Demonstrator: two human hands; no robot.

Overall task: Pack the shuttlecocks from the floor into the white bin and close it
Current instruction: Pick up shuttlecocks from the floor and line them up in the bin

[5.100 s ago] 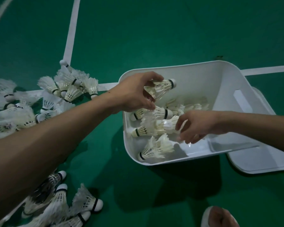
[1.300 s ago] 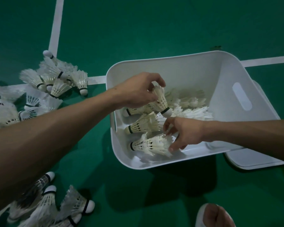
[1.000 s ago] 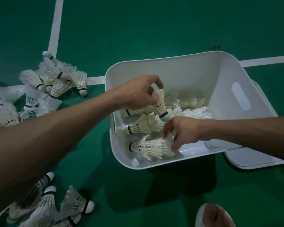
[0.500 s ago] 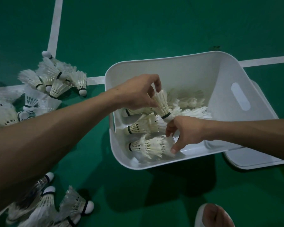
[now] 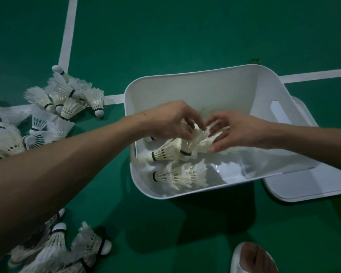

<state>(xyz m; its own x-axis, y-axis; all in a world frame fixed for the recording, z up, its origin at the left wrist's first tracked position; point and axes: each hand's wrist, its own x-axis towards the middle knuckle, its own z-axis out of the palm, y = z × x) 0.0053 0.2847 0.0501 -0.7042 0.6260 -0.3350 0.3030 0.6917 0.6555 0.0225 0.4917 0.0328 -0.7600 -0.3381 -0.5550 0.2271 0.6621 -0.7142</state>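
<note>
The white bin stands open on the green floor with several white feather shuttlecocks lying inside, one of them near the front wall. Both my hands reach into it. My left hand grips the feathers of a shuttlecock that points cork-down. My right hand meets it from the right, fingers curled around the feathers of a shuttlecock lying there. Loose shuttlecocks lie in a pile on the floor at the left and another group at the bottom left.
The bin's white lid lies flat on the floor, partly under the bin's right side. White court lines cross the floor behind the bin. My foot in a white slipper shows at the bottom edge.
My right hand has risen from the front shuttlecocks and moved back to meet my left hand. My left hand has kept its shuttlecock and lowered it slightly toward the pile in the bin.
</note>
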